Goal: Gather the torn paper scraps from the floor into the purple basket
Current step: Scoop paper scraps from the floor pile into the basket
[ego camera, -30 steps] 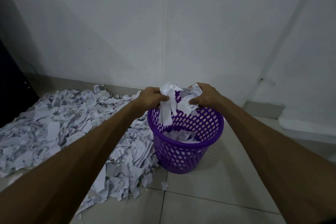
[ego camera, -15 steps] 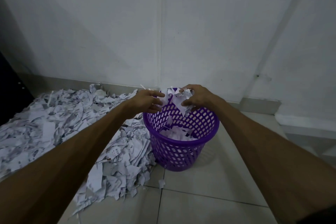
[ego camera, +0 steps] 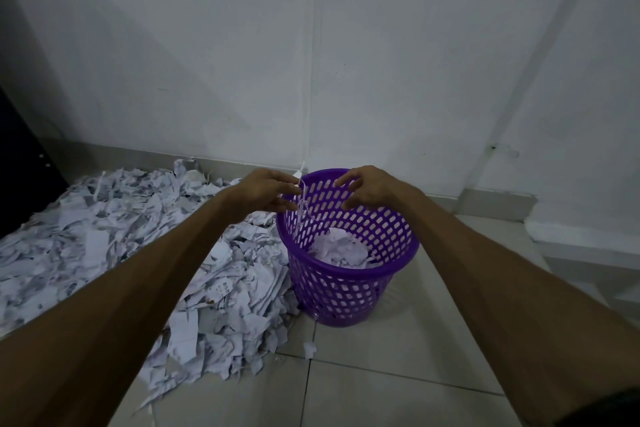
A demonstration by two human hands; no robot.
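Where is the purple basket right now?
In the head view the purple basket stands on the tiled floor right of centre, just right of the big pile of paper scraps, below both open hands and near the wall corner.

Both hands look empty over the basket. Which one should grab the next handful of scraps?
Left. The left hand hovers on the side of the floor pile; the right hand would probably have to cross the purple basket.

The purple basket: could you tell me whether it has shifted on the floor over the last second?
No. The purple basket keeps its place beside the paper pile, just beyond the same tile joint; only the camera's framing differs.
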